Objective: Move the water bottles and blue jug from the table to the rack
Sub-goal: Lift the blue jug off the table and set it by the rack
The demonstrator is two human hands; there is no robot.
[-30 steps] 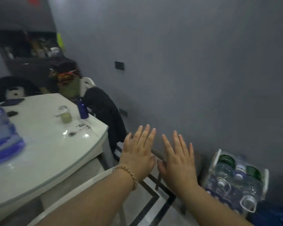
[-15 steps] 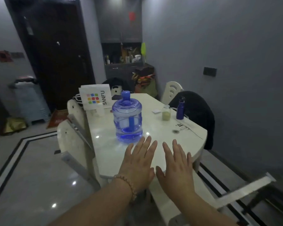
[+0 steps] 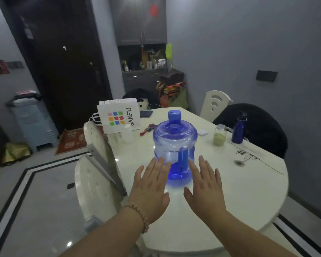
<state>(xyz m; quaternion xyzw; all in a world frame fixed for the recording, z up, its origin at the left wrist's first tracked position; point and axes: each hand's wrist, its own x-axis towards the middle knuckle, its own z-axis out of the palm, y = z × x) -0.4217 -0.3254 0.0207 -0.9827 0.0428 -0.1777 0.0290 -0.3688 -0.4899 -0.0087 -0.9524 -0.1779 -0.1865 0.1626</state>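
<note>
A translucent blue jug [image 3: 174, 143] with a blue cap and side handle stands upright on the white oval table [image 3: 248, 186]. My left hand [image 3: 150, 190], with a bead bracelet at the wrist, is spread flat just left of the jug's base, fingertips close to it. My right hand [image 3: 205, 188] is spread flat just right of the base. Both hands hold nothing. The rack is out of view.
On the table stand a dark blue flask [image 3: 239, 129], a glass jar [image 3: 220, 134] with green powder, a white paper bag [image 3: 119, 116], keys [image 3: 148, 128] and a dark phone [image 3: 146, 113]. White chairs [image 3: 95, 173] stand at the left and far right; one holds a black jacket [image 3: 256, 127].
My view has swung left from the wall and the floor rack to the table. The jug now sits right before my hands, which have spread apart on either side of it.
</note>
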